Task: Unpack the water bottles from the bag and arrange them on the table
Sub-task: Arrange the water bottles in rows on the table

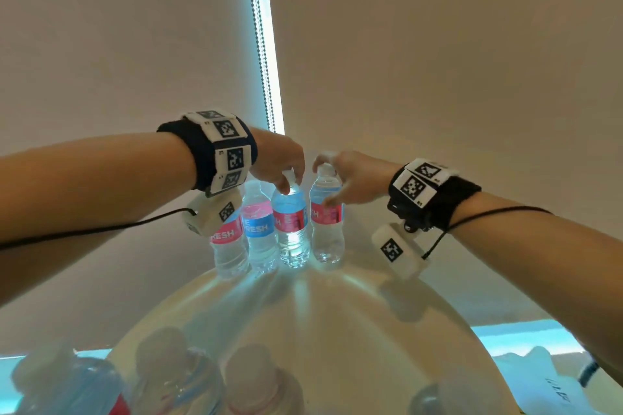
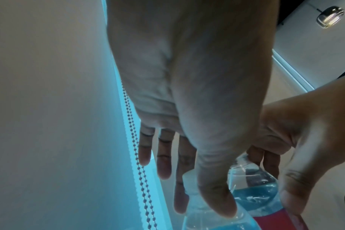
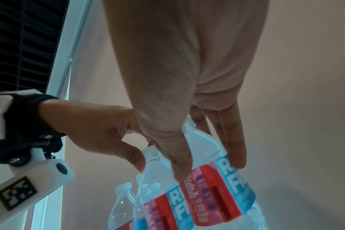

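Note:
Four clear water bottles with pink and blue labels stand in a row at the far edge of the round white table (image 1: 371, 330). My left hand (image 1: 286, 175) reaches down from above and pinches the neck of the third bottle (image 1: 292, 232) between thumb and fingers. In the left wrist view that thumb (image 2: 217, 194) presses the bottle's shoulder (image 2: 207, 221). My right hand (image 1: 332, 185) holds the fourth bottle (image 1: 327, 236), the rightmost one. Its thumb (image 3: 181, 171) lies on the front above the label and its fingers (image 3: 234, 155) reach round the back.
Two more bottles (image 1: 258, 232) stand left of the held pair, touching each other. Several blurred bottles (image 1: 175, 377) fill the near bottom edge. A white bag (image 1: 546, 384) lies at the lower right. A roller blind with a bead chain (image 1: 259, 44) hangs close behind the row.

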The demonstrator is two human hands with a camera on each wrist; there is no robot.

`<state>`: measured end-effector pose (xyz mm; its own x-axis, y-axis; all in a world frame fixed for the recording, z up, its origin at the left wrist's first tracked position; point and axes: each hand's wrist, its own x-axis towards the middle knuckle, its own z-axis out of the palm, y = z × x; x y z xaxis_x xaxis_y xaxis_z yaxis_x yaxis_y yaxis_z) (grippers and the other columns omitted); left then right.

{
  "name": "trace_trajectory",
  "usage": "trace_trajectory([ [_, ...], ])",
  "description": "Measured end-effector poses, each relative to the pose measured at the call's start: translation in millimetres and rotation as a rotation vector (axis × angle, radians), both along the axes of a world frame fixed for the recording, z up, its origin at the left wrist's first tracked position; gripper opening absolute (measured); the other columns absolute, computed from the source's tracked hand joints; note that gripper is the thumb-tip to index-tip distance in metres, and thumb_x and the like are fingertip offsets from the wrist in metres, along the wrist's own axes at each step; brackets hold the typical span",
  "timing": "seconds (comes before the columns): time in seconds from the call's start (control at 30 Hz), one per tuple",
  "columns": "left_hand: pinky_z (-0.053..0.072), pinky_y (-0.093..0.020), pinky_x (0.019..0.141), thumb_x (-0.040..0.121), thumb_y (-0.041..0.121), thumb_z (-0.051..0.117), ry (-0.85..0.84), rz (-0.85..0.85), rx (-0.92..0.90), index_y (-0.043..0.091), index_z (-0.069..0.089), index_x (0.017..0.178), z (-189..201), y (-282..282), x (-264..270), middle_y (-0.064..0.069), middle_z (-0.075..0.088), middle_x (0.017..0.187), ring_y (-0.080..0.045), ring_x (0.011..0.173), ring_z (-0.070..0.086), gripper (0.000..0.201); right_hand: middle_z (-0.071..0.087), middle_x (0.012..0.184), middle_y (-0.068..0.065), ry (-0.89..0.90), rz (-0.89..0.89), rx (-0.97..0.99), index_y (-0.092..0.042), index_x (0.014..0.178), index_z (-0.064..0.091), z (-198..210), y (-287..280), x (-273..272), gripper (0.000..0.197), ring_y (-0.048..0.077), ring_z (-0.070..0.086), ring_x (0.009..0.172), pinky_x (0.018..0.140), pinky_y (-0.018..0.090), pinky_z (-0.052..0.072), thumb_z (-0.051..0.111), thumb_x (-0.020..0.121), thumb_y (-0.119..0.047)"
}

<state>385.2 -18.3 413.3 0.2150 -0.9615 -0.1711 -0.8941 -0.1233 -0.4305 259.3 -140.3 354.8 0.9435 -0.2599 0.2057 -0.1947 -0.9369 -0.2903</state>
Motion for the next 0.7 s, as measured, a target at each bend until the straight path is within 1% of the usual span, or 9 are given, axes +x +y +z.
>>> trace_trajectory([
  [0.03,0.043,-0.031,0.100,0.095,0.033,0.066,0.002,0.004,0.000,0.021,0.062,0.136,-2.5,-4.4,3.1,0.010,0.047,0.090,-0.011,0.095,0.045,0.043,0.057,0.103,0.000,0.002,0.000,0.006,-0.018,0.131,0.047,-1.1,-1.2,4.8,0.062,0.018,0.056,0.088,0.072,0.028,0.043,0.081,0.079,-0.023],
  [0.1,0.043,-0.033,0.102,0.095,0.033,0.067,-0.008,0.008,0.005,0.022,0.063,0.135,-7.9,-11.4,7.0,0.010,0.046,0.092,-0.011,0.097,0.046,0.042,0.055,0.101,-0.001,0.013,-0.005,0.000,-0.017,0.131,0.047,-4.4,-4.1,12.5,0.062,0.016,0.055,0.082,0.066,0.025,0.041,0.080,0.079,-0.021],
  [0.17,0.043,-0.034,0.104,0.094,0.033,0.067,-0.006,0.016,0.004,0.023,0.063,0.134,-12.7,-15.6,9.8,0.006,0.051,0.102,-0.015,0.104,0.052,0.042,0.055,0.103,0.000,0.026,-0.014,0.005,-0.016,0.131,0.047,-8.8,-7.8,18.5,0.061,0.010,0.053,0.072,0.058,0.022,0.040,0.080,0.079,-0.021],
  [0.2,0.043,-0.035,0.105,0.094,0.033,0.068,0.001,0.020,0.001,0.024,0.063,0.134,-14.8,-17.1,11.4,0.002,0.055,0.109,-0.018,0.111,0.055,0.041,0.056,0.105,0.001,0.030,-0.019,0.016,-0.016,0.131,0.047,-11.4,-9.9,20.7,0.062,0.009,0.054,0.072,0.058,0.022,0.042,0.081,0.079,-0.021],
  [0.23,0.042,-0.035,0.106,0.095,0.032,0.067,0.007,0.024,-0.003,0.024,0.062,0.135,-16.6,-18.3,13.1,-0.002,0.059,0.118,-0.020,0.119,0.056,0.042,0.057,0.108,0.001,0.034,-0.023,0.027,-0.017,0.132,0.047,-13.8,-11.8,22.6,0.063,0.011,0.056,0.075,0.060,0.023,0.045,0.081,0.079,-0.022],
  [0.3,0.042,-0.035,0.108,0.095,0.030,0.066,0.017,0.028,-0.011,0.023,0.061,0.137,-18.8,-19.6,16.0,-0.003,0.060,0.132,-0.021,0.125,0.054,0.042,0.056,0.110,0.001,0.036,-0.031,0.051,-0.017,0.134,0.047,-17.0,-13.9,24.1,0.065,0.015,0.059,0.081,0.063,0.023,0.049,0.081,0.079,-0.023],
  [0.43,0.042,-0.036,0.109,0.095,0.029,0.068,0.042,0.042,-0.013,0.024,0.062,0.136,-17.4,-18.8,19.1,-0.003,0.061,0.133,-0.021,0.123,0.056,0.042,0.059,0.107,0.003,0.039,-0.034,0.149,-0.013,0.131,0.048,-17.0,-15.0,24.7,0.063,0.013,0.063,0.072,0.059,0.027,0.058,0.082,0.078,-0.016],
  [0.57,0.042,-0.038,0.109,0.094,0.031,0.068,0.060,0.076,-0.008,0.027,0.061,0.137,-15.8,-19.0,20.2,-0.003,0.061,0.134,-0.021,0.123,0.056,0.043,0.059,0.100,0.003,0.039,-0.037,0.167,-0.013,0.124,0.050,-17.0,-14.9,24.6,0.059,0.011,0.060,0.063,0.058,0.028,0.059,0.083,0.076,-0.015],
  [0.7,0.039,-0.041,0.113,0.091,0.036,0.070,0.073,0.128,0.005,0.027,0.057,0.138,-17.5,-21.9,18.3,-0.003,0.056,0.141,-0.024,0.131,0.053,0.049,0.059,0.097,0.000,0.042,-0.037,0.171,-0.015,0.123,0.049,-18.5,-14.5,23.4,0.056,0.011,0.061,0.065,0.062,0.032,0.061,0.082,0.078,-0.018],
])
